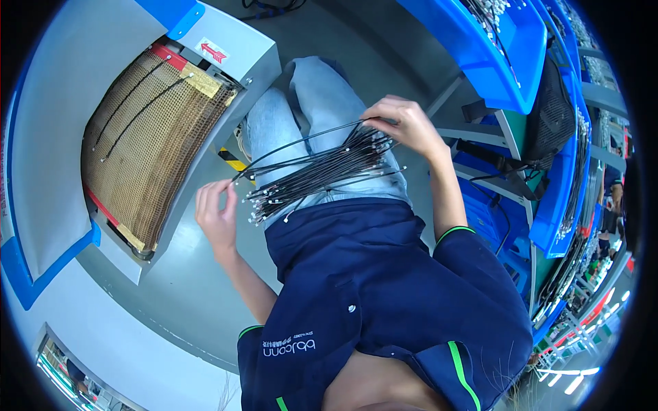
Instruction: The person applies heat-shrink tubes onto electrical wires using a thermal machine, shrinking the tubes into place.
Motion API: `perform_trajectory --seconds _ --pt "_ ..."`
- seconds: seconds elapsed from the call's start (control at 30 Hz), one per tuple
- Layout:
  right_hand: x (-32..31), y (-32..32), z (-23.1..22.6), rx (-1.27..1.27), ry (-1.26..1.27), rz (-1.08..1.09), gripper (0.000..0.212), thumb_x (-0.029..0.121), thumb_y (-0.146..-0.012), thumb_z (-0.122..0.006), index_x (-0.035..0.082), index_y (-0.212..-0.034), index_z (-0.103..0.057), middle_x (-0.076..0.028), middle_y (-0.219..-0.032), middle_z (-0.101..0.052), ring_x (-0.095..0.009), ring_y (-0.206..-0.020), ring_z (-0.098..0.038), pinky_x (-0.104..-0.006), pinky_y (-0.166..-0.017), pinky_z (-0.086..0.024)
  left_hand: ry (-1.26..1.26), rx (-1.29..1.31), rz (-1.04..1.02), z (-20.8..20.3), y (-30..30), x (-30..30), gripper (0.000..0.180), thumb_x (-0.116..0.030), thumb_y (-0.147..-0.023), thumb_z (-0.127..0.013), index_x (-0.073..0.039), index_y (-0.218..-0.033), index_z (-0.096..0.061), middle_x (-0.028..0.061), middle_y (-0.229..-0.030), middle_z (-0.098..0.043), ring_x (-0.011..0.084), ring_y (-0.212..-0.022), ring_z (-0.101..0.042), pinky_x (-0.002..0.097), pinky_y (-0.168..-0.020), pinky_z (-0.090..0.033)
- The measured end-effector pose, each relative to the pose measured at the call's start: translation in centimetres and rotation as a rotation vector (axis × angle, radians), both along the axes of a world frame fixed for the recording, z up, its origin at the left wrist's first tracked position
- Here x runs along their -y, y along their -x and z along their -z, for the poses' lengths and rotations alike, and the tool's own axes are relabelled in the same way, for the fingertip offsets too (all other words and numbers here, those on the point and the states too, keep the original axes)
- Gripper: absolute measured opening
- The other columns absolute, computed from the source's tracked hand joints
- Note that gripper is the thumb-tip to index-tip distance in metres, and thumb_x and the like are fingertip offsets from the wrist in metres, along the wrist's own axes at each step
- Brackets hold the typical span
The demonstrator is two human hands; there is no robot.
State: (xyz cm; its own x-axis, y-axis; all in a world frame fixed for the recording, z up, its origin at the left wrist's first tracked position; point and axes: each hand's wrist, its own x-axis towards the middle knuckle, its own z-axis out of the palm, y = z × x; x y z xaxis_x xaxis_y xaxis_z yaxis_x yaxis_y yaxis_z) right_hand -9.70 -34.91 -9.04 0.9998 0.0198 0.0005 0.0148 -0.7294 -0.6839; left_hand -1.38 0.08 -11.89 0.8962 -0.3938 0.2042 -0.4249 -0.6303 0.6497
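Observation:
A bundle of thin black cables (pixel 322 171) with small white connectors at both ends lies across my lap. My left hand (pixel 216 211) is closed in a pinch on the end of one black cable, just past the bundle's left end. My right hand (pixel 406 125) pinches black cable at the bundle's upper right, its fingers partly covering the connectors there. Between the two hands a loose cable (pixel 295 142) bows a little above the bundle. Exactly how many cables my right fingers grip is hidden.
On my left stands a machine with a brown mesh conveyor belt (pixel 147 137); two black cables (pixel 127 103) lie on the belt. A grey-white hood (pixel 62 89) with blue edges rises beside it. To my right are blue bins (pixel 480 48) of cables on a rack, and a black mesh bag (pixel 554 109).

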Motion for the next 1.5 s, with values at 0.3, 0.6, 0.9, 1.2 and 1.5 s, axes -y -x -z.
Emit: perform_trajectory --seconds 0.3,0.6,0.9,1.2,1.5 --pt "-0.8 0.2 -0.1 0.041 -0.128 0.082 0.008 0.006 -0.079 -0.068 0.003 -0.087 -0.068 -0.006 -0.079 -0.065 -0.02 -0.072 -0.063 -0.0287 -0.062 -0.049 -0.014 0.013 -0.035 0.6 0.1 -1.9 0.01 0.002 -0.078 -0.067 -0.001 -0.086 -0.062 0.0082 -0.083 -0.063 0.0203 -0.078 -0.059 0.0297 -0.07 -0.047" --pt "-0.7 0.1 -0.5 -0.058 -0.154 0.077 0.008 0.01 -0.078 -0.07 0.004 -0.084 -0.069 -0.005 -0.076 -0.066 -0.014 -0.066 -0.06 -0.0254 -0.057 -0.045 0.029 0.01 -0.01 0.8 -0.1 -2.9 0.016 0.005 -0.072 -0.068 -0.002 -0.086 -0.063 0.008 -0.081 -0.063 0.0239 -0.078 -0.059 0.0332 -0.073 -0.048" --pt "-1.3 0.2 -0.1 -0.023 -0.152 0.042 0.01 0.013 -0.079 -0.07 0.005 -0.084 -0.069 -0.005 -0.073 -0.064 -0.016 -0.065 -0.059 -0.028 -0.056 -0.045 0.049 -0.013 0.041 0.5 0.0 -3.6 0.015 0.005 -0.071 -0.069 -0.001 -0.084 -0.063 0.0084 -0.081 -0.063 0.0243 -0.079 -0.06 0.033 -0.072 -0.048" --pt "-1.6 0.5 0.1 -0.008 -0.129 -0.044 0.012 0.016 -0.081 -0.068 0.005 -0.085 -0.066 -0.006 -0.07 -0.06 -0.021 -0.064 -0.059 -0.0305 -0.056 -0.047 0.046 0.012 0.044 0.4 0.2 -4.8 0.017 0.006 -0.071 -0.069 -0.001 -0.084 -0.063 0.0083 -0.082 -0.063 0.0241 -0.08 -0.06 0.0327 -0.072 -0.048" --pt "-2.5 -0.3 -0.7 0.059 -0.103 -0.171 0.01 0.011 -0.076 -0.07 0.006 -0.082 -0.063 -0.006 -0.069 -0.058 -0.022 -0.065 -0.058 -0.0321 -0.059 -0.047 0.035 0.04 0.027 0.4 -0.6 -6.0 0.018 0.007 -0.071 -0.069 -0.002 -0.085 -0.063 0.0079 -0.083 -0.063 0.0241 -0.08 -0.06 0.0327 -0.072 -0.048"
